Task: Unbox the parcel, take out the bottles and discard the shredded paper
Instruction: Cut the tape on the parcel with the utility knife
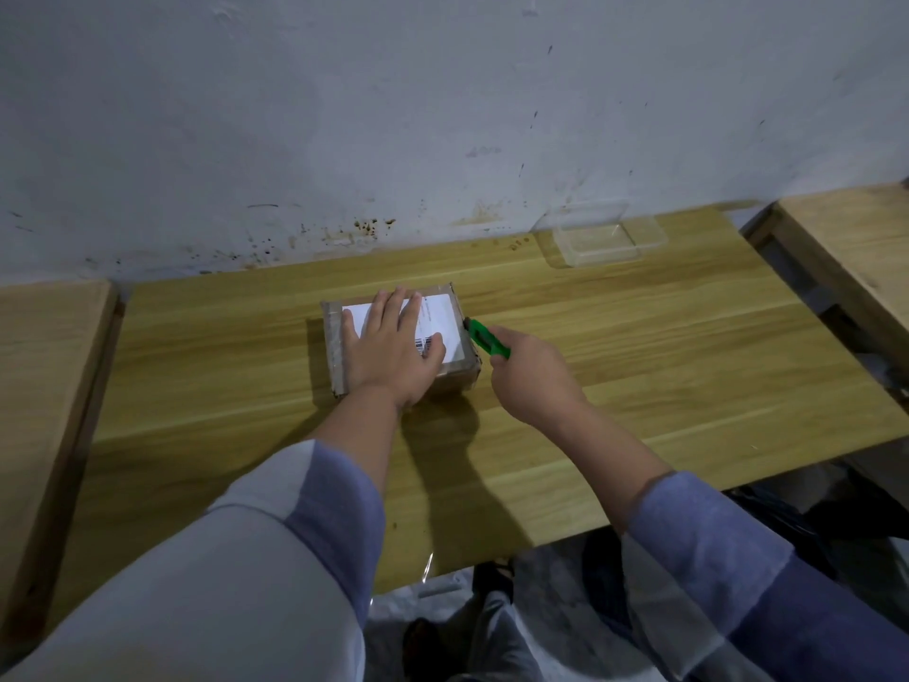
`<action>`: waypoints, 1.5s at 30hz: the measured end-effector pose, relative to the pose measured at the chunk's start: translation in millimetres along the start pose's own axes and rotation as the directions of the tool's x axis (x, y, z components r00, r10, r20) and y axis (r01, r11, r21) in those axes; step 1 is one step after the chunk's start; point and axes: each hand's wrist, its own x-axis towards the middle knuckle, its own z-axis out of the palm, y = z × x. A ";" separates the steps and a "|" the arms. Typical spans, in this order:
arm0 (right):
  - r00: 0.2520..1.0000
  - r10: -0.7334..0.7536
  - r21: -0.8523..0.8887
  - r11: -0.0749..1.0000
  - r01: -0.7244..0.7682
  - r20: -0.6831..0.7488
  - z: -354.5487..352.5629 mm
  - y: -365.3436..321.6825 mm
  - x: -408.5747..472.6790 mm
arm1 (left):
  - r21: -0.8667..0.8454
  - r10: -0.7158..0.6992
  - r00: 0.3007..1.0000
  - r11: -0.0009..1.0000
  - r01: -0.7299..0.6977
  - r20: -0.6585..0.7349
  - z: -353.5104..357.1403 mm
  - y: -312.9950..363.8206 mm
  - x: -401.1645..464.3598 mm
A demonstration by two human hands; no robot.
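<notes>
A small brown cardboard parcel (460,359) with clear tape and a white shipping label (435,315) sits closed on the wooden table (639,347). My left hand (391,344) lies flat on top of it, fingers spread, pressing on the label. My right hand (529,376) grips a green utility knife (484,339), whose tip touches the parcel's upper right edge. The contents of the parcel are hidden.
A clear plastic container (597,236) stands at the back right of the table, near the stained wall. Other wooden tabletops adjoin at far left (44,366) and far right (856,238). Dark bags and plastic sheeting lie on the floor (556,598) below the front edge.
</notes>
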 end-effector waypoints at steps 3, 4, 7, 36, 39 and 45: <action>1.000 0.000 0.011 1.000 0.000 -0.009 1.3 -1.3 -3.2 | 0.007 -0.001 1.000 1.000 0.001 0.003 0.7 -0.3 0.7; 1.000 0.001 0.007 1.000 -0.001 -0.012 3.4 -2.6 -3.6 | 0.007 0.000 1.000 1.000 0.000 0.006 0.9 -0.8 0.9; 1.000 -0.015 -0.003 1.000 0.015 -0.007 6.2 -2.6 -7.4 | 0.000 0.003 1.000 1.000 -0.003 0.009 0.9 -1.8 0.9; 0.942 0.330 0.699 0.688 -0.195 -0.062 51.1 24.8 11.5 | -0.044 0.030 0.997 0.999 -0.026 0.077 -6.7 -3.7 2.4; 0.939 0.335 0.706 0.685 -0.183 -0.081 72.4 24.6 27.5 | -0.061 0.063 0.995 0.996 -0.058 0.075 -9.8 -7.3 5.7; 0.924 0.373 0.790 0.591 -0.162 -0.089 80.3 20.6 46.7 | 0.008 0.126 0.987 0.992 -0.128 0.103 -13.6 -25.2 24.6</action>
